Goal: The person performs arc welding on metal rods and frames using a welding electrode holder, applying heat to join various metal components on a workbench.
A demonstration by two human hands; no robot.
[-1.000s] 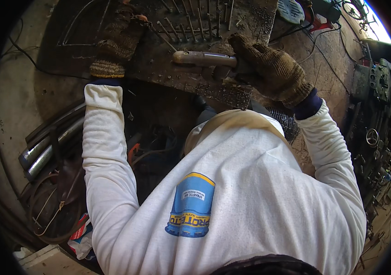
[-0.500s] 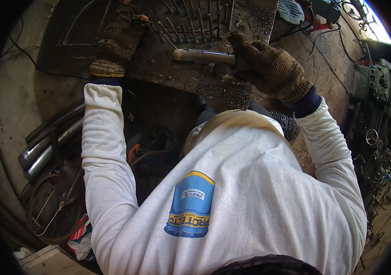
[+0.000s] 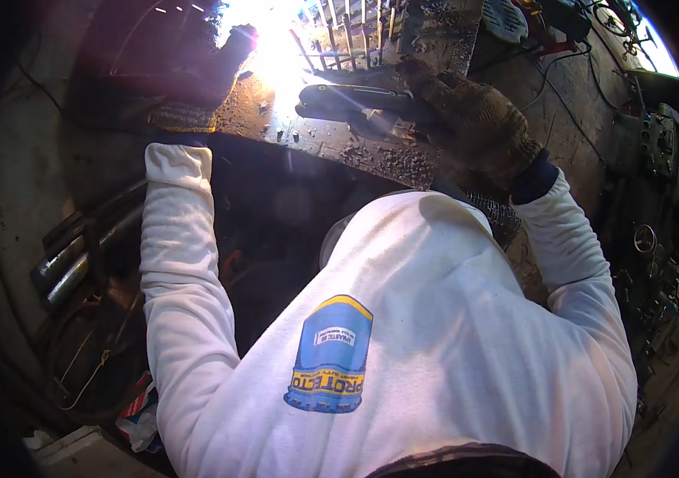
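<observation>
My right hand (image 3: 479,119), in a brown knitted work glove, is closed round the rear end of a welding electrode holder (image 3: 359,98). The holder lies roughly level over the near part of a dark metal plate (image 3: 339,151), its front end toward the left. A dazzling white arc (image 3: 271,40) burns beyond that front end, and its glare hides the electrode and the weld spot. My left hand (image 3: 204,88), gloved too, is just left of the arc; shadow and glare hide most of its fingers. Several thin metal rods (image 3: 347,36) stand up from the plate right of the arc.
Dark grit (image 3: 411,163) covers the plate's near right corner. Cables (image 3: 570,99) run across the floor at the right, near dark machinery (image 3: 658,159). Metal tubes (image 3: 76,267) and a coiled hose (image 3: 68,382) lie at the left. A wire-mesh coil (image 3: 495,211) is below my right hand.
A bright arc has flared up between my hands, lighting the plate and rods and darkening the surroundings. The electrode holder and both hands have stayed almost in place.
</observation>
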